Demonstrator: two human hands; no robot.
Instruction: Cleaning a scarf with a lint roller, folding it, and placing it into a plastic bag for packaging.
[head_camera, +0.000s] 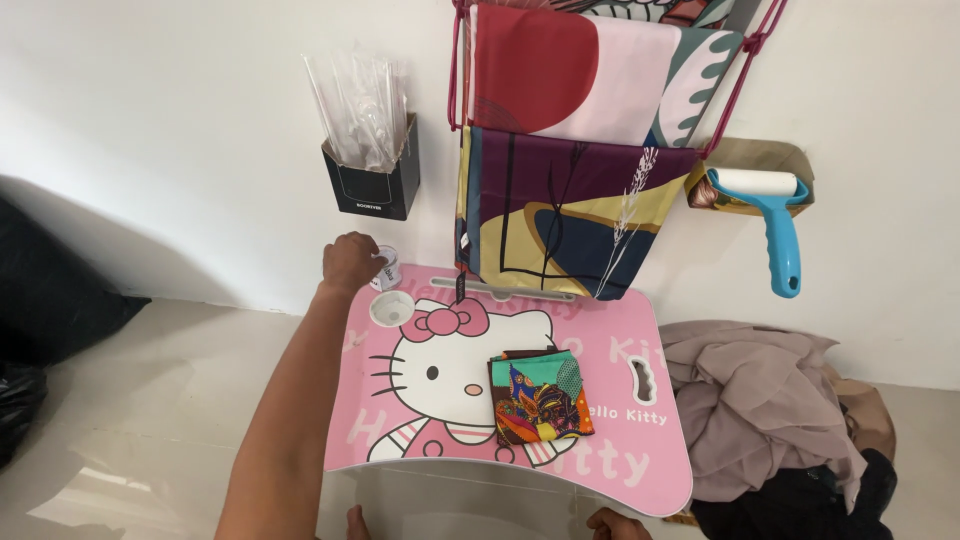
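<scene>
1. The pink lap table (600, 350) is my landmark; it sits on the floor against the white wall.
2. Patterned cloths (570, 130) hang on a rack above its back edge, and the lowest one drapes down close to my reach.
3. A heap of mauve fabric (760, 400) lies to its right.
4. A black holder (375, 180) of clear sleeves is on the wall above its left corner; a blue lint roller (775, 215) hangs above its right.
5. A folded colourful cloth (540, 397) lies at its middle, soft and limp.
6. My left hand (350, 262) curls around a small clear jar (388, 268) at its back-left corner. It looks light, smooth and slippery, so I grip its sides.
7. A white lid (392, 308) lies just in front of the jar.
8. My right hand isn't visible.
</scene>
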